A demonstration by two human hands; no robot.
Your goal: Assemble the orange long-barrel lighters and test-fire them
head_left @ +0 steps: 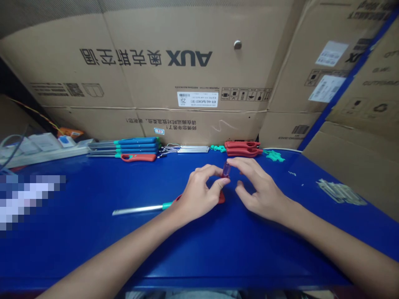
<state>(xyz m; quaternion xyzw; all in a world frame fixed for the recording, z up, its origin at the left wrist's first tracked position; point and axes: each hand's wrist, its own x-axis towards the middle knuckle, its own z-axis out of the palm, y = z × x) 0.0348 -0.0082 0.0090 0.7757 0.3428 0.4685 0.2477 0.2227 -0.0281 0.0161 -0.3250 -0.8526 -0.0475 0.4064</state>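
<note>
While the left hand [201, 190] pinches a translucent cylinder [226, 169], the right hand [261, 187] arches unclenched beside it.

Workshop, blue bench [77, 232], metal tubes [195, 149], stacked red handles [233, 152], cardboard walls [140, 83]

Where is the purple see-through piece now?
The purple piece is just right of centre in the head view, pinched by the left hand, beside the right hand.
</note>
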